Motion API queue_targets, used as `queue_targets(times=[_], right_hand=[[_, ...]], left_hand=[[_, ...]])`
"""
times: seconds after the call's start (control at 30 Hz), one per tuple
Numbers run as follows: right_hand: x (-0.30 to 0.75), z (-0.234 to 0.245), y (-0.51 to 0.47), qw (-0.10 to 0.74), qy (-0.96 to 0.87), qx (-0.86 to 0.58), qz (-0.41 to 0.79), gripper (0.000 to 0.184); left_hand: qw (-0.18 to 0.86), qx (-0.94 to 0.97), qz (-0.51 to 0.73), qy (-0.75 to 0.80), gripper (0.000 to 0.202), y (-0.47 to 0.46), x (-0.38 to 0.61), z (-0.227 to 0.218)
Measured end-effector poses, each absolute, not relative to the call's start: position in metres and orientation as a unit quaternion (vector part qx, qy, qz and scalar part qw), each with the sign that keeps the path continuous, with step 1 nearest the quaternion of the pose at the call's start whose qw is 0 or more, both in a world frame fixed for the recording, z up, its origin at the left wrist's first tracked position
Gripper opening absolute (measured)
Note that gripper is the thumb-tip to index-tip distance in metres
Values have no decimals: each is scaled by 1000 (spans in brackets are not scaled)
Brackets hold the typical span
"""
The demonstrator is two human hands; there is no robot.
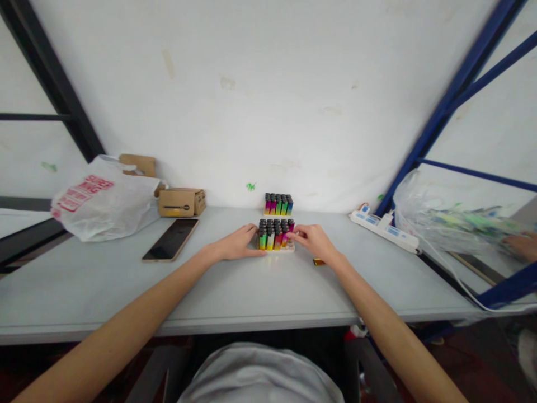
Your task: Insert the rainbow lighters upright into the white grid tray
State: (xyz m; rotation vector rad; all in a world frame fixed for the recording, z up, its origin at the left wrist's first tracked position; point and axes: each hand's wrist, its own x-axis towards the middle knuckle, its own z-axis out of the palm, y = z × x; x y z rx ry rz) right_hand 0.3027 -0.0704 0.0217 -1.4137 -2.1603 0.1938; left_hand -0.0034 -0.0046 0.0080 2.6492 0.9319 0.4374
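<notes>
Nearest my head cam: grey shirt [260,375] at btm, then front part of the pale table [235,302]. Next up, small gold item [319,261] on tabletop just beside my R wrist, part hidden, can't ID it from here. Just beyond, mid-table btwn my hands: white front tray [279,251] packed w/ upright lighters [270,238], black tops up, mixed colours (green, white, red, pink/yellow in front row). L hand [239,242] half curled round tray's L end, thumb at front corner, fingers along the side; I read that as a hold on the tray. R hand [312,238] nearly closed, thumb + index pinched on a pink/yellow lighter [285,239] at R end of front row; too small for me to tell if it's seated. Tray's R front corner shows bare. Phone [171,240] flat, dark screen up, L of L hand, well apart. Far R: another person's hand [520,243], blurred, near a clear bag [457,221] w/ greenish contents. Power strip [384,229] w/ plugs lies angled on R side. Cardboard box [178,202] behind phone, white plastic bag [107,198] w/ red print on its L. Behind front tray, 2nd batch of lighters [278,204] stands in 1 block near wall [268,101].
</notes>
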Motion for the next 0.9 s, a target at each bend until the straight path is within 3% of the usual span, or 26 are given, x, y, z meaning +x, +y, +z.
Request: queue_targets(times=[0.17, 0.27, 0.37, 0.47, 0.57, 0.73, 0.9], right_hand=[[347, 39, -69, 243, -790, -563, 31, 47], [383, 48, -77, 213, -775, -585, 105, 37], [408, 53, -98, 190, -772, -570, 206, 49], [416, 51, -123, 169, -785, -557, 214, 60], [416, 41, -144, 160, -800, -549, 180, 45], [411, 35, -156, 250, -782, -559, 113, 32], [391, 57, -128, 379, -728, -517, 245, 46]], left_hand=[[141, 926, 149, 318, 80, -5, -3, 9], [135, 924, 151, 325, 80, -4, -4, 8], [136, 924, 152, 323, 78, -3, -3, 9], [145, 925, 152, 316, 77, -5, -2, 10], [149, 924, 158, 316, 78, -6, -2, 11], [149, 925, 155, 313, 80, -4, -2, 9], [138, 926, 167, 308, 76, -1, -3, 5]])
